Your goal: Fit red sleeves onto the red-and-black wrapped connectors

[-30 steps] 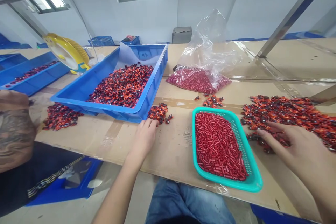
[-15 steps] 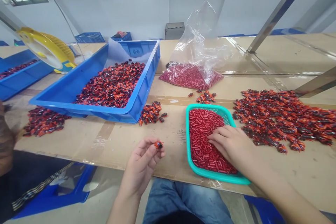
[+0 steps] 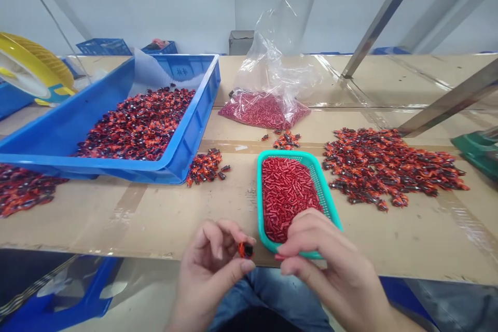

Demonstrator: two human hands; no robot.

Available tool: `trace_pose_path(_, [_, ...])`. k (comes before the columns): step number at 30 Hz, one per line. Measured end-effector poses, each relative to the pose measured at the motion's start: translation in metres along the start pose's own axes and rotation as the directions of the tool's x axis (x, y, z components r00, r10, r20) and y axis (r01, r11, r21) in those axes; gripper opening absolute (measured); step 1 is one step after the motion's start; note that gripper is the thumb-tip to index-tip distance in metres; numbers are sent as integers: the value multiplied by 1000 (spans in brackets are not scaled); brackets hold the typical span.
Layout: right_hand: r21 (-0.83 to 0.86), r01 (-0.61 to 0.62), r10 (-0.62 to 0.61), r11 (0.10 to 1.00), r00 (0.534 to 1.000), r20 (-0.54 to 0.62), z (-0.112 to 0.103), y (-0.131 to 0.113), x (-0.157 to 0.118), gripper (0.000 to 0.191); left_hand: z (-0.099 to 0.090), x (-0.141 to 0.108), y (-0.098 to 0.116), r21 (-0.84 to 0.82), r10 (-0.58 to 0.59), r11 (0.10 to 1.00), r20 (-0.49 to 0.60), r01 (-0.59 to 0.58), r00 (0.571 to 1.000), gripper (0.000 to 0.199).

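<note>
Between thumb and fingers, my left hand [image 3: 216,270] pinches a small orange-and-black plastic part [image 3: 246,250] with a dark round opening facing right. My right hand [image 3: 327,259] is closed on a short red tube [image 3: 280,257], its end pointing toward that opening; a small gap separates the two. Just beyond my right hand lies a green basket [image 3: 261,202] filled with red tubes [image 3: 290,192]. The right hand hides the basket's near right part. A small pile of orange-and-black parts [image 3: 204,167] rests left of the basket.
A large blue tray [image 3: 155,166] of similar parts stands left. Behind the basket sits a clear bag [image 3: 268,109] of red tubes. A wide heap of parts [image 3: 389,166] lies right, near a metal post [image 3: 447,98]. A yellow fan [image 3: 35,70] is far left.
My right hand has left the tubes in the basket and moved left and nearer, now with a red tube. My left hand has turned the part and come closer. The view has shifted right.
</note>
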State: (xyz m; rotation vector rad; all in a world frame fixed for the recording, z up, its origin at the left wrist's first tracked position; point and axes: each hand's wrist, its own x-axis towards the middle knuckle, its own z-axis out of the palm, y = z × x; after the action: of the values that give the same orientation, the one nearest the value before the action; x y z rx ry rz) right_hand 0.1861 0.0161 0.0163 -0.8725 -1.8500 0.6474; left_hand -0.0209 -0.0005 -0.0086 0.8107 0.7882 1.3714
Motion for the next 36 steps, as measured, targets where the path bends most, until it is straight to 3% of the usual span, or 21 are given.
trace_pose_path(4, [-5, 48, -48, 999, 999, -14, 9, -10, -2, 11, 6, -9, -1, 137, 74, 987, 66, -83, 995, 38])
trace_pose_path(10, [-92, 84, -82, 992, 996, 25, 5, -13, -3, 7, 10, -15, -1, 286, 198, 932, 116, -223, 973, 36])
trace_pose_path(17, [-153, 101, -104, 983, 995, -11, 6, -15, -3, 13, 13, -13, 1, 425, 361, 796, 237, -430, 902, 37])
trace_pose_path(25, [-104, 106, -110, 989, 993, -35, 12, -9, -7, 14, 15, -9, 0, 405, 359, 805, 250, -434, 899, 35])
trace_pose_path(27, [-29, 41, -42, 999, 999, -18, 13, -9, -7, 16, 16, -9, -1, 429, 382, 780, 250, -455, 890, 34])
trace_pose_path(30, [196, -205, 195, 959, 978, 71, 14, -8, -7, 34, 18, -10, -1, 464, 457, 712, 263, -526, 850, 39])
trace_pose_path(33, [399, -462, 379, 792, 884, 273, 15, -5, -10, 53, 20, -12, 0, 526, 502, 612, 318, -590, 804, 44])
trace_pose_path(36, [525, -547, 403, 652, 837, 371, 18, 0, -15, 59, 21, -17, 0, 574, 497, 558, 346, -599, 795, 42])
